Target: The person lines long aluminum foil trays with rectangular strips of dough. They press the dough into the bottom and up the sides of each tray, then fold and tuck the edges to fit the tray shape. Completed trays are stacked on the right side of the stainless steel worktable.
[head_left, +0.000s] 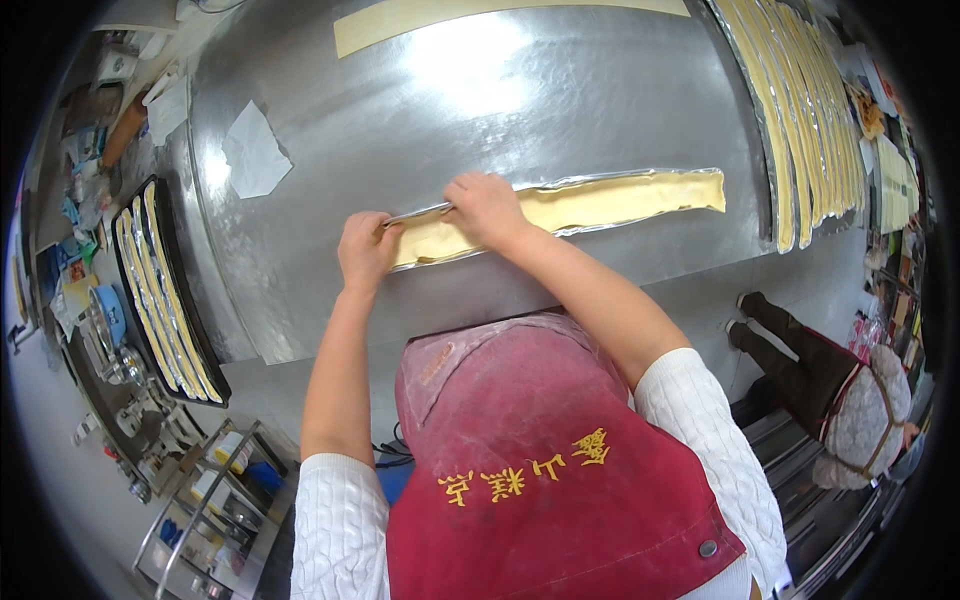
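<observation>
A long, shallow foil tray (pixel 641 228) lies before me on the steel worktable (pixel 322 142), lined with a strip of pale yellow dough (pixel 615 201). At the tray's left end, my left hand (pixel 367 247) pinches the rim and dough edge between thumb and fingers. My right hand (pixel 484 206) grips the far rim a little further right, its thumb inside the tray against the dough. Right of that hand the dough runs up the walls to the tray's right end, slightly wavy along its edges. My fingers hide part of the far rim.
A flat dough strip (pixel 495 16) lies along the table's far side. Several dough-lined foil strips fill a tray (pixel 772 180) at the right; more sit on a black tray (pixel 223 382) at the left. White paper (pixel 255 150) lies at left. Another person (pixel 832 397) stands at right.
</observation>
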A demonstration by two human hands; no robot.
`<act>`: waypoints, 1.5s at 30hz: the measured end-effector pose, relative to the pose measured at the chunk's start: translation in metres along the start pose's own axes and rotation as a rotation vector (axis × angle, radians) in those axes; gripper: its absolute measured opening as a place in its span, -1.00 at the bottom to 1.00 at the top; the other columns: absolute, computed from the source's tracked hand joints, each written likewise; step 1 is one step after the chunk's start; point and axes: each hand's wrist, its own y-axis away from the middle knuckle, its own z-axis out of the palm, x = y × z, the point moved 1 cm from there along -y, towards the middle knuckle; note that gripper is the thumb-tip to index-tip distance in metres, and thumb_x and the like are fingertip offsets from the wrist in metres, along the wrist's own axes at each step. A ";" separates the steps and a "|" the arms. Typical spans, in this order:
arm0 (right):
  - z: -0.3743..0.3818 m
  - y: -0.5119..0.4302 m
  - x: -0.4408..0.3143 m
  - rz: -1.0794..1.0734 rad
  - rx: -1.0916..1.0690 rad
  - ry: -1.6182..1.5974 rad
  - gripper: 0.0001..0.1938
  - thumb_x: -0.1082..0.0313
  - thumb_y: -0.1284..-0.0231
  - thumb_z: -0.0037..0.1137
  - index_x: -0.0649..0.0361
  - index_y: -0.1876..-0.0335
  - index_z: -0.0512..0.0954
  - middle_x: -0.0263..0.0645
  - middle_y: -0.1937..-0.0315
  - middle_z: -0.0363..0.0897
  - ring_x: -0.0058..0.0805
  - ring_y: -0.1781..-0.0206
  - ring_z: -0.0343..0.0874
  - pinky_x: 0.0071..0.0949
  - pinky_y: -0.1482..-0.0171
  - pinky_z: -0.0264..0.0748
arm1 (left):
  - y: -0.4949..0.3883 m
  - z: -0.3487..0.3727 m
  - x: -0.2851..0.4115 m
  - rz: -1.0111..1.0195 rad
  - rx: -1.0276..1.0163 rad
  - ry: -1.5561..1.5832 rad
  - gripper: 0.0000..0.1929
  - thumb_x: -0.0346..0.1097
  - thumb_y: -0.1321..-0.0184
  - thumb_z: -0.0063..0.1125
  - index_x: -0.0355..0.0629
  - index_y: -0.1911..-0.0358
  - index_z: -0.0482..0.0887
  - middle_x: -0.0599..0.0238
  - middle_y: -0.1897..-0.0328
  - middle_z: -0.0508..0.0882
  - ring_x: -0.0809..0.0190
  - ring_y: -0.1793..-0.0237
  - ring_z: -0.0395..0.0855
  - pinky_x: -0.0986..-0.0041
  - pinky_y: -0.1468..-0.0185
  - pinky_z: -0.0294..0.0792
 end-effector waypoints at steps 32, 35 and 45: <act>-0.002 0.030 -0.040 0.059 -0.265 -0.186 -0.81 0.30 -0.09 0.30 0.03 0.18 0.60 -0.33 0.22 0.56 -0.23 0.03 0.56 -0.23 0.06 0.50 | 0.017 -0.012 0.002 0.256 -0.408 0.099 -0.78 -0.48 0.00 0.29 -0.12 0.23 0.70 0.19 0.30 0.67 -0.02 0.17 0.63 0.16 0.06 0.44; -0.005 0.031 -0.037 0.126 -0.310 -0.241 -0.81 0.32 -0.05 0.32 0.04 0.20 0.60 -0.32 0.21 0.56 -0.24 0.03 0.55 -0.24 0.03 0.49 | 0.016 -0.013 0.008 0.193 -0.437 0.096 -0.82 -0.49 0.00 0.29 -0.13 0.28 0.71 0.19 0.30 0.66 -0.03 0.17 0.62 0.16 0.07 0.44; -0.075 0.095 0.003 0.194 -0.062 0.077 -0.81 0.40 0.01 0.33 0.07 0.24 0.59 -0.36 0.20 0.56 -0.31 0.00 0.53 -0.28 -0.05 0.43 | 0.026 -0.014 0.004 0.304 -0.361 0.120 -0.86 -0.52 -0.03 0.25 -0.13 0.31 0.72 0.24 0.28 0.66 0.04 0.17 0.62 0.22 0.07 0.39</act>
